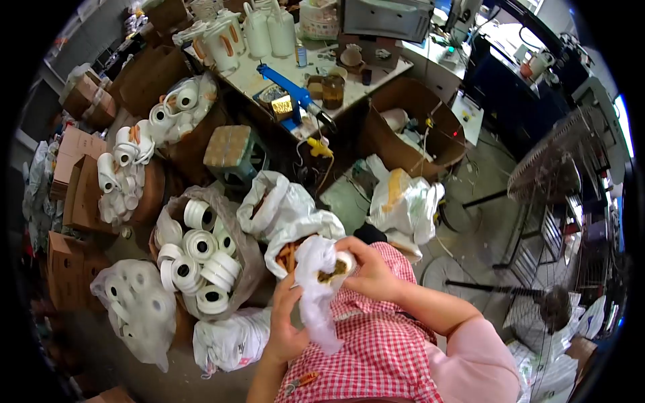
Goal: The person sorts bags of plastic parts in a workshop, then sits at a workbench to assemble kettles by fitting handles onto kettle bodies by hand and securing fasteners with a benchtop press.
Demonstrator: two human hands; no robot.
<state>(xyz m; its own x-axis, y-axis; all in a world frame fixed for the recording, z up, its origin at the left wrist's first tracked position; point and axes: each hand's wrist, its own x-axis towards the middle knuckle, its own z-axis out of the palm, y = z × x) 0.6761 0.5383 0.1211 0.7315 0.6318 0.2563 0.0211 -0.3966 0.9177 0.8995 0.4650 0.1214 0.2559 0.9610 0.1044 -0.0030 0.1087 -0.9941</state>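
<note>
Head view. At the lower centre of the frame, above my red checked apron point(376, 329), I hold a thin white film point(314, 282) together with a pale, rounded piece point(346, 260); a golden-brown patch point(332, 272) shows between them, its nature too small to tell. My right hand point(373, 272) grips the piece from the right, fingers curled over its upper side and thumb beneath. My left hand point(287, 326) grasps the film at its left edge with bent fingers; the exact contact of the thumb I cannot tell. The film hangs in loose folds toward the apron, so I judge it light, limp, rather slippery and easily torn, best taken in a gathered fold rather than by one edge. The piece looks stiff and light enough for one hand; if it is ceramic or hard plastic, it may chip, and its rounded side offers the surest hold. Just beyond my left fingers, a sack point(299, 232) holds orange sticks point(287, 255); left of centre, a larger bag point(252, 269) contains white ring-ended bodies point(201, 245). A table point(252, 77) stands at upper centre.
</note>
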